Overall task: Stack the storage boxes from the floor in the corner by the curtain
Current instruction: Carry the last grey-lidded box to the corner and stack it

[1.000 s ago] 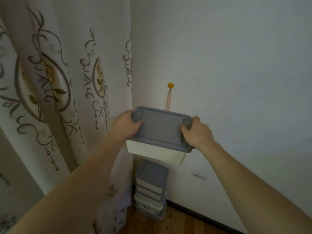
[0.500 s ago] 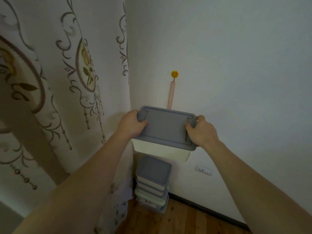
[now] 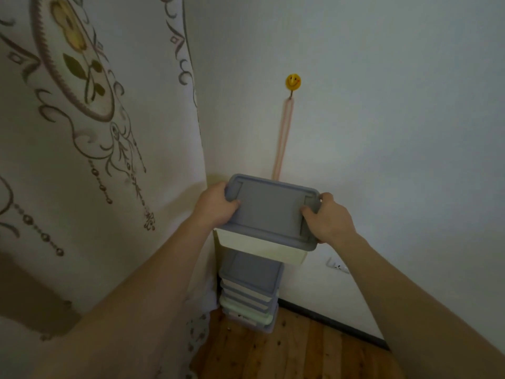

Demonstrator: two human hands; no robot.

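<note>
Since the earlier frame we find the storage box carried closer to the corner, held in the air above the stack of boxes beside the curtain. Our left hand and right hand grip its grey lid ends.

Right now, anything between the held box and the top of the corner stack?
Nothing visible. The held box, gripped at its ends by the left hand and right hand, hangs above the stack; the stack's grey top lid shows bare, curtain alongside.
</note>
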